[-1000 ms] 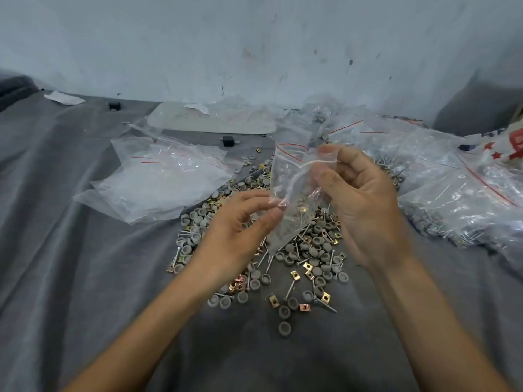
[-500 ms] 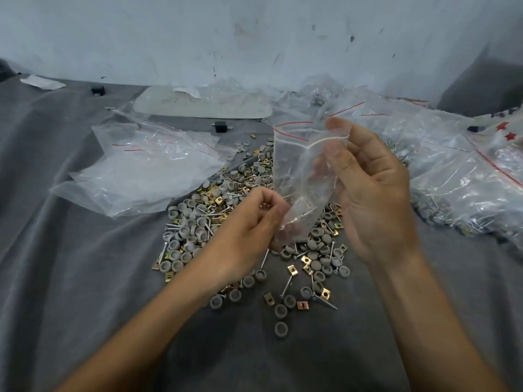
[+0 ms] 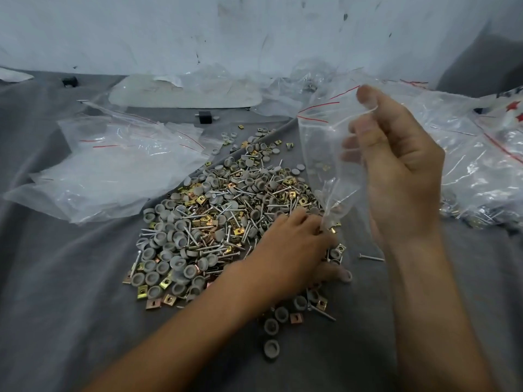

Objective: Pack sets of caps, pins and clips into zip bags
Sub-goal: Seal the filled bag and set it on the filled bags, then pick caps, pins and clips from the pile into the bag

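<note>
It's all laid out on a wrinkled grey cloth (image 3: 70, 292), with a big pile of filled clear bags (image 3: 481, 171) on the right and a slumped stack of empty clear zip bags (image 3: 119, 171) on the left. Between them sits the loose heap of grey round plastic caps, silver metal pins and brass-coloured square clips (image 3: 215, 222). The person's right hand (image 3: 396, 171) pinches the red-lined mouth of one small clear zip bag (image 3: 319, 154), held up at the heap's right edge, bottom corner dangling onto the parts. The left hand (image 3: 294, 250) is palm-down on the near right of the heap, fingers curled among the parts; can't tell if it's actually got anything. Looks like the gathering step. Best bet: hold that mouth spread wide and low beside the heap, count out one full set, and drop pins in head first so the points don't poke the film.
</note>
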